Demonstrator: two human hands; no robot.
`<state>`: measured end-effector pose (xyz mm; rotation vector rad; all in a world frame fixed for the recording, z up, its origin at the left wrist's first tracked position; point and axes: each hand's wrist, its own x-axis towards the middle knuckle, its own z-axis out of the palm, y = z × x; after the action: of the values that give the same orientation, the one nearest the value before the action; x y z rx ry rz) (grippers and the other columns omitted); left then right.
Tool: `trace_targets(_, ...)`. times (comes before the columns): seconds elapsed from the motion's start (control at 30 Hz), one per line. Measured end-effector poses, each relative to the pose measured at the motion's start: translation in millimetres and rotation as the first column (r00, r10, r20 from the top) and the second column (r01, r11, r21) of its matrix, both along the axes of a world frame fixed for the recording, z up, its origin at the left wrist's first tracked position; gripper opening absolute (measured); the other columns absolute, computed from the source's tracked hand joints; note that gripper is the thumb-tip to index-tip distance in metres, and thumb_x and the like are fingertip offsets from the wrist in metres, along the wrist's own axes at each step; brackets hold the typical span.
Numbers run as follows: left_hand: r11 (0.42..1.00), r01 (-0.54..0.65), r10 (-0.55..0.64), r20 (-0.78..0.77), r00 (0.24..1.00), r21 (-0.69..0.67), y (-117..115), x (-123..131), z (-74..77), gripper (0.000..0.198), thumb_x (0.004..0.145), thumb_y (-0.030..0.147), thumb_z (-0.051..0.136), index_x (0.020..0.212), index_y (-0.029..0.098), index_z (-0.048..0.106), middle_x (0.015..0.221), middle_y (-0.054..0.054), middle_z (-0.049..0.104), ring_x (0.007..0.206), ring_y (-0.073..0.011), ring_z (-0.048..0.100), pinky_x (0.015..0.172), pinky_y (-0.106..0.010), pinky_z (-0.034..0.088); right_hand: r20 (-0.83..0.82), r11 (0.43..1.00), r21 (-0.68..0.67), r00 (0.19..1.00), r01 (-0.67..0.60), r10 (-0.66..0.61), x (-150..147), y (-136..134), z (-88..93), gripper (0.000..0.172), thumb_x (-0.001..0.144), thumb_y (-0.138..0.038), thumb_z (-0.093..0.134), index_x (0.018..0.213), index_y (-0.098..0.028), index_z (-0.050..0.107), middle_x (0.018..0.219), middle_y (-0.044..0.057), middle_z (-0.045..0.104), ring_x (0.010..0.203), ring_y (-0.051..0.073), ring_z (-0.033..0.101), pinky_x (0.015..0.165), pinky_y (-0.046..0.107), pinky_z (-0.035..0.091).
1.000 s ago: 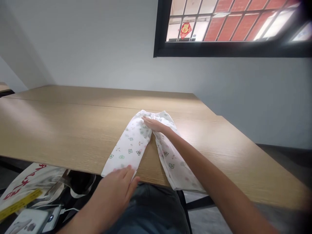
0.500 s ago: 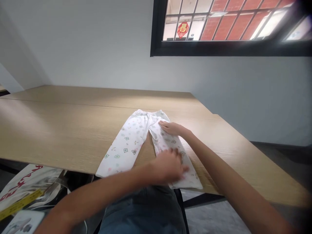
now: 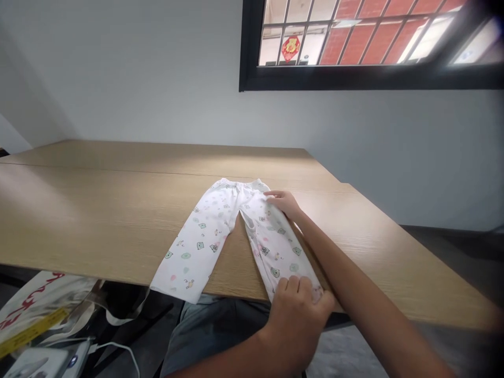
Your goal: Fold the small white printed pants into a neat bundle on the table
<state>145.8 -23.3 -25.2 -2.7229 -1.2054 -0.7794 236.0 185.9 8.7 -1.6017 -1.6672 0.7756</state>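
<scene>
White children's trousers (image 3: pixel 197 236) with small green and pink animal prints lie spread on the wooden table, waistband at the far end and legs pointing toward me. The leg hems reach past the near table edge. My left hand (image 3: pixel 297 320) is closed on the hem of the right-hand leg, fingers curled over the fabric; its thumb side covers part of the cuff. Higher on that same leg, my right hand (image 3: pixel 286 203) rests at the outer edge near the hip, with fingers stretched onto the cloth. Its fingertips touch the fabric.
The light wood table (image 3: pixel 98 210) extends back to a grey wall (image 3: pixel 157 79) with a dark-framed window (image 3: pixel 334 79). Below its left front edge are a white bag (image 3: pixel 35 299) with red lettering, a yellow strip (image 3: pixel 35 333) and a white cable (image 3: pixel 122 346).
My left hand has come down from above the right-hand leg and taken hold of its hem. The right hand has slid slightly outward to the leg's side edge.
</scene>
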Motion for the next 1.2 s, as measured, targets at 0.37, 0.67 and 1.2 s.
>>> trace_targets(0.37, 0.904, -0.273, 0.413, 0.507, 0.756, -0.329, -21.3, -112.8, 81.6, 0.030, 0.086, 0.026, 0.035, 0.114, 0.034, 0.043, 0.094, 0.005, 0.056, 0.062, -0.0048, 0.050, 0.050, -0.013, 0.037, -0.518, 0.969, 0.057, 0.822, -0.242, 0.236, -49.5, -9.5, 60.6, 0.019, 0.077, -0.033, 0.052, 0.077, -0.014, 0.052, 0.076, 0.003, 0.049, 0.070, 0.010, 0.049, 0.064, 0.021, 0.043)
trace_targets(0.67, 0.423, -0.637, 0.807, -0.052, 0.588, -0.645, -21.3, -212.5, 49.6, 0.037, 0.085, 0.030, 0.027, 0.109, 0.036, 0.054, 0.107, 0.004, 0.054, 0.092, -0.0158, 0.053, 0.068, -0.021, 0.039, -0.227, 0.897, -0.132, 0.894, -0.422, 0.387, -148.7, 3.4, 16.9, 0.042, 0.080, -0.020, 0.045, 0.120, -0.011, 0.047, 0.116, 0.013, 0.051, 0.088, 0.016, 0.054, 0.081, 0.031, 0.045)
trace_targets(1.2, 0.838, -0.176, 0.086, -0.192, 0.978, -0.517, 28.7, -113.8, 78.4, 0.025, 0.084, 0.023, 0.038, 0.074, 0.016, 0.060, 0.123, -0.007, 0.034, 0.120, -0.0246, 0.028, 0.105, -0.048, 0.030, 0.020, 0.844, -0.198, 0.859, -0.498, 0.511, -53.2, -26.1, 31.8, 0.046, 0.087, -0.048, 0.037, 0.118, -0.020, 0.055, 0.121, 0.005, 0.051, 0.103, 0.017, 0.051, 0.088, 0.029, 0.042)
